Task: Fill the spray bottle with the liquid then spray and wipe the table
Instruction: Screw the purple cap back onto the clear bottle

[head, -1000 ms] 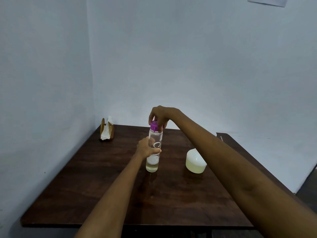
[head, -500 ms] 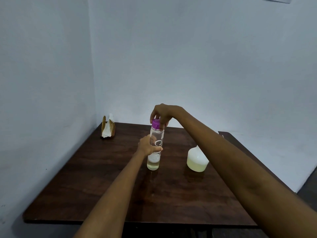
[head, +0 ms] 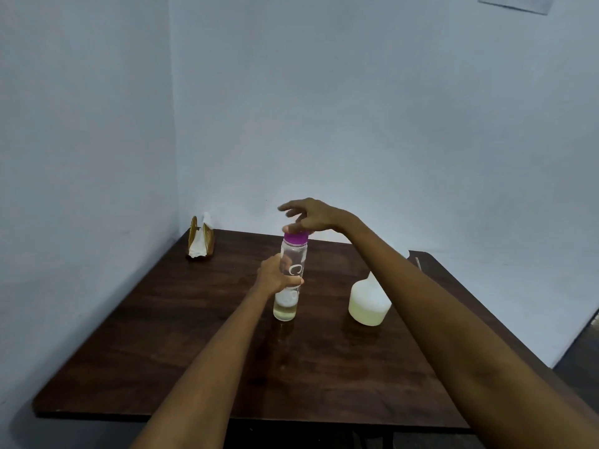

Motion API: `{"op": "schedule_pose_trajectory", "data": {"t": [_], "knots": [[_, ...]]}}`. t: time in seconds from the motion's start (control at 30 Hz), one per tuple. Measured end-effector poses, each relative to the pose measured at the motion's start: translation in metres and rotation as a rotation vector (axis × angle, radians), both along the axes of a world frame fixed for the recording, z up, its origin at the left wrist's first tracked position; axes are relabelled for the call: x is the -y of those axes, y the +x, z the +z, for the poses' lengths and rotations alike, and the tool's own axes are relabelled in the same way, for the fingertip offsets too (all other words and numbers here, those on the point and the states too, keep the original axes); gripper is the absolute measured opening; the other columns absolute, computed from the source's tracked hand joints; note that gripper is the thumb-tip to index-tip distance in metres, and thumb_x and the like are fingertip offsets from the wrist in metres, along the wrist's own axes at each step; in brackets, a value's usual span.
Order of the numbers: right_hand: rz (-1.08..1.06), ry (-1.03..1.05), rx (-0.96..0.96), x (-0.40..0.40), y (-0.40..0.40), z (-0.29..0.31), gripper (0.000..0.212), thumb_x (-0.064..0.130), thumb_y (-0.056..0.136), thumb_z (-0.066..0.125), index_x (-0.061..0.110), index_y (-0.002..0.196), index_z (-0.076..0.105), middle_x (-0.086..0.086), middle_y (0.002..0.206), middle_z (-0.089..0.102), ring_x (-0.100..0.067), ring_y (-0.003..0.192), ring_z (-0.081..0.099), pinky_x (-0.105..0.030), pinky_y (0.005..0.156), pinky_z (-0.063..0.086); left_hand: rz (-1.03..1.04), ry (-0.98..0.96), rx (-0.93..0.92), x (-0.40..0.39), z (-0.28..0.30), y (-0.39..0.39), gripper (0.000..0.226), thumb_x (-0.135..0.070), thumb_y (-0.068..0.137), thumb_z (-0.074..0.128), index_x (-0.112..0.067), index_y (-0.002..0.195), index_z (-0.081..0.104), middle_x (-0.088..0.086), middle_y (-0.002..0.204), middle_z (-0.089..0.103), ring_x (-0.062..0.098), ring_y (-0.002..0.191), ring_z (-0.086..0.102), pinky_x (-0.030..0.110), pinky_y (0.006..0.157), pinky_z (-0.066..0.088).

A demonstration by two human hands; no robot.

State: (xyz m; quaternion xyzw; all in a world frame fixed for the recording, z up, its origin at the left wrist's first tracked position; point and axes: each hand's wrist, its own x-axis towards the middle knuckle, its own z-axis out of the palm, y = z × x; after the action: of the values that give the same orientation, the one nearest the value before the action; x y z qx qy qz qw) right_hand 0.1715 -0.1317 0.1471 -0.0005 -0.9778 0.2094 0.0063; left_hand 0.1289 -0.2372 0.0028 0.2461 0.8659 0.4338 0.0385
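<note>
left hand [head: 275,277] gripping bottle [head: 289,277] — right hand [head: 311,216] spread above, table [head: 194,351]

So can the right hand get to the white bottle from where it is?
Probably yes. The right hand is open above the purple cap; the white bottle stands apart beneath that forearm, with bare table around it.

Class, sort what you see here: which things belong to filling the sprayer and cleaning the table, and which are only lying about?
Belong to the job:
clear bottle with purple cap, gripped by the left hand
right hand, fingers spread over the cap
white spray bottle, its top hidden by the arm
table
napkin holder, probably for wiping

Lying about:
paper on the wall
</note>
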Motion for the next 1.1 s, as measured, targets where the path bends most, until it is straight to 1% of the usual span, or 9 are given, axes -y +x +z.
{"op": "schedule_pose_trajectory", "data": {"t": [0.13, 0.23, 0.43, 0.6, 0.77, 0.87, 0.93, 1.0, 1.1], "knots": [[0.088, 0.014, 0.049, -0.004, 0.002, -0.002, 0.04, -0.002, 0.082, 0.064, 0.008, 0.121, 0.063, -0.014, 0.126, 0.059, -0.025, 0.109, 0.057, -0.032, 0.084, 0.054, 0.002, -0.011, -0.004, 0.001, -0.001, -0.002, 0.036, -0.026, 0.073, 0.079, -0.009, 0.099, 0.061, 0.009, 0.102, 0.066, 0.02, 0.092, 0.062, 0.032, 0.08, 0.05], [0.068, 0.056, 0.016, 0.001, -0.002, -0.001, 0.039, 0.006, 0.08, 0.071, 0.008, 0.119, 0.065, -0.015, 0.124, 0.061, -0.029, 0.109, 0.06, -0.028, 0.076, 0.054, -0.001, -0.018, -0.042, 0.002, 0.0, 0.0, 0.03, -0.026, 0.073, 0.079, -0.011, 0.09, 0.059, 0.011, 0.103, 0.067, 0.022, 0.093, 0.063, 0.03, 0.076, 0.046], [0.01, 0.323, 0.079, 0.014, -0.009, 0.007, 0.051, 0.018, 0.08, 0.073, 0.007, 0.127, 0.058, -0.012, 0.129, 0.06, -0.027, 0.111, 0.061, -0.024, 0.08, 0.047, -0.008, 0.001, -0.051, 0.001, -0.001, 0.0, 0.028, -0.022, 0.074, 0.078, -0.01, 0.089, 0.058, 0.014, 0.104, 0.068, 0.021, 0.089, 0.061, 0.03, 0.076, 0.049], [-0.04, 0.246, 0.133, 0.025, -0.009, 0.002, 0.032, 0.0, 0.081, 0.062, 0.003, 0.113, 0.06, -0.018, 0.115, 0.058, -0.034, 0.082, 0.066, -0.022, 0.051, 0.054, -0.001, 0.026, -0.047, 0.001, -0.001, 0.002, 0.028, -0.022, 0.074, 0.079, -0.01, 0.087, 0.058, 0.012, 0.099, 0.067, 0.015, 0.083, 0.057, 0.014, 0.059, 0.037], [-0.087, 0.298, 0.13, 0.037, -0.013, -0.002, 0.028, -0.004, 0.082, 0.056, -0.003, 0.108, 0.065, -0.02, 0.103, 0.063, -0.023, 0.059, 0.061, -0.027, 0.051, 0.055, 0.036, 0.06, -0.031, 0.002, -0.007, -0.004, 0.045, -0.027, 0.066, 0.083, -0.006, 0.1, 0.062, 0.007, 0.099, 0.069, 0.02, 0.089, 0.064, 0.027, 0.072, 0.046], [-0.099, 0.296, 0.123, 0.034, -0.016, -0.008, 0.028, -0.003, 0.078, 0.056, -0.003, 0.104, 0.066, -0.021, 0.103, 0.066, -0.028, 0.07, 0.065, -0.023, 0.042, 0.053, 0.029, 0.028, -0.044, 0.001, -0.01, -0.007, 0.043, -0.031, 0.064, 0.082, -0.008, 0.094, 0.063, 0.003, 0.093, 0.069, 0.019, 0.087, 0.066, 0.032, 0.077, 0.051], [-0.083, 0.216, 0.118, 0.03, -0.012, -0.007, 0.032, 0.003, 0.08, 0.064, 0.0, 0.111, 0.064, -0.021, 0.119, 0.06, -0.036, 0.093, 0.065, -0.032, 0.058, 0.059, 0.026, 0.038, -0.049, 0.001, -0.008, -0.004, 0.039, -0.029, 0.066, 0.082, -0.011, 0.092, 0.06, 0.002, 0.092, 0.066, 0.016, 0.086, 0.062, 0.029, 0.075, 0.048], [-0.086, 0.224, 0.036, 0.024, -0.007, -0.005, 0.052, 0.027, 0.077, 0.076, 0.004, 0.119, 0.057, -0.015, 0.122, 0.057, -0.032, 0.101, 0.061, -0.035, 0.076, 0.057, 0.021, 0.043, -0.037, 0.001, -0.007, -0.004, 0.039, -0.027, 0.067, 0.082, -0.013, 0.094, 0.058, 0.002, 0.095, 0.066, 0.015, 0.086, 0.06, 0.026, 0.075, 0.046], [-0.153, 0.271, -0.025, 0.018, -0.001, -0.007, 0.046, 0.048, 0.073, 0.075, 0.007, 0.08, 0.054, -0.006, 0.077, 0.062, -0.018, 0.059, 0.058, -0.021, 0.059, 0.047, 0.01, 0.025, -0.033, 0.0, -0.006, -0.005, 0.042, -0.028, 0.069, 0.082, -0.01, 0.1, 0.06, 0.005, 0.099, 0.068, 0.014, 0.086, 0.06, 0.029, 0.079, 0.05]]}}
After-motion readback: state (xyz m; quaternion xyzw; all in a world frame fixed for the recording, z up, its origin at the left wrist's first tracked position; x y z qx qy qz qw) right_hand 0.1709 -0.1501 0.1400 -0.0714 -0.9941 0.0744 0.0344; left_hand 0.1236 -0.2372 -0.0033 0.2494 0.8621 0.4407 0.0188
